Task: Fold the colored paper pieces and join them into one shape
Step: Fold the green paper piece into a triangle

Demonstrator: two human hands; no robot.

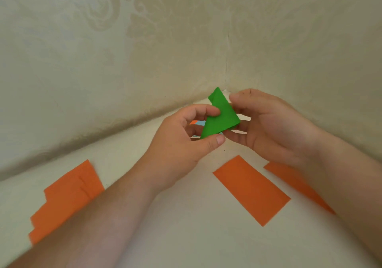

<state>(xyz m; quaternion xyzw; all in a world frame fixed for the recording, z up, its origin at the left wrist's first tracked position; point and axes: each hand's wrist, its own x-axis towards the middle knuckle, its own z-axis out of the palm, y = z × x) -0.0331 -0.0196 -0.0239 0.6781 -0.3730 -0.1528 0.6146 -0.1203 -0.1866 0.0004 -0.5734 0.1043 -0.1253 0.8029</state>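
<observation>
A green paper piece [220, 115], folded into a pointed shape, is held in the air above the white table. My left hand [182, 141] pinches its lower left part between thumb and fingers. My right hand [268, 123] grips its right edge, index finger near the upper tip. Behind my left hand, bits of orange and light blue paper [198, 122] show, mostly hidden. An orange rectangle [251, 189] lies flat below the hands.
A stack of orange paper pieces [68, 199] lies at the left. Another orange piece [297, 183] lies partly under my right forearm. The white table [196, 236] meets two patterned beige walls [124, 50] in a corner just behind the hands.
</observation>
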